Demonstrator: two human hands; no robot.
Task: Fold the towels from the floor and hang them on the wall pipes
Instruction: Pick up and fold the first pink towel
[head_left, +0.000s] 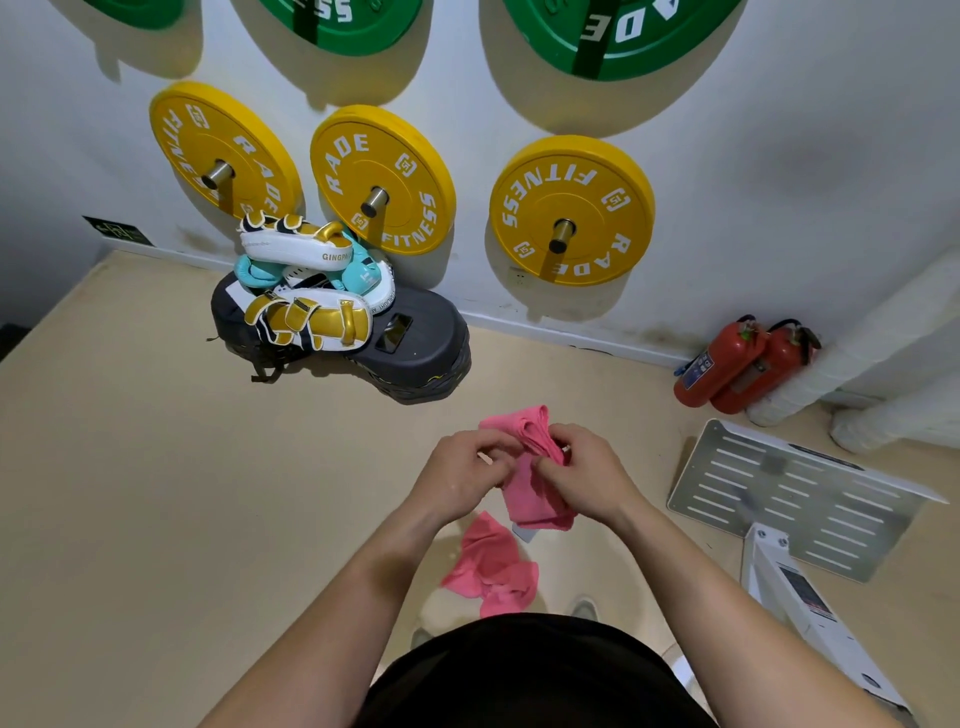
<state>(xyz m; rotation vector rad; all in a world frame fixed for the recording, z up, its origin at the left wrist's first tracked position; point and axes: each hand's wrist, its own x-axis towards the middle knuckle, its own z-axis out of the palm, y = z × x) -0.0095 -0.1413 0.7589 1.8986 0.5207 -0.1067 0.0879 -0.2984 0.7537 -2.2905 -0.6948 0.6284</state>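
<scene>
pink cloth towel (537, 493) is held up in front of the body, bunched, above the beige floor (156, 493). its upper edge is pinched by the left hand (462, 475) and the right hand (584, 478), fingers of both curled into the fabric, the two hands close together. the lower edge is left hanging loose between the wrists.

a second crumpled pink towel (493, 571) is seen lying on the floor just below, near the person's feet, its corners splayed out.

ahead, three short steel wall pipes (375, 200) are seen sticking out of the white wall (779, 130), each passed through a round yellow weight plate (571, 208), their ends standing proud of the plates. green weight plates (613, 31) are hung higher up.

a wide stretch of floor is left open on the left. front left, a black step platform (415, 343) is set against the wall, piled with white and gold strike pads (306, 317). on the right, room is narrowed by a slotted white metal base plate (795, 499) lying flat, and two red fire extinguishers (737, 364) are set by the wall beside thick white wrapped pipes (857, 353).
</scene>
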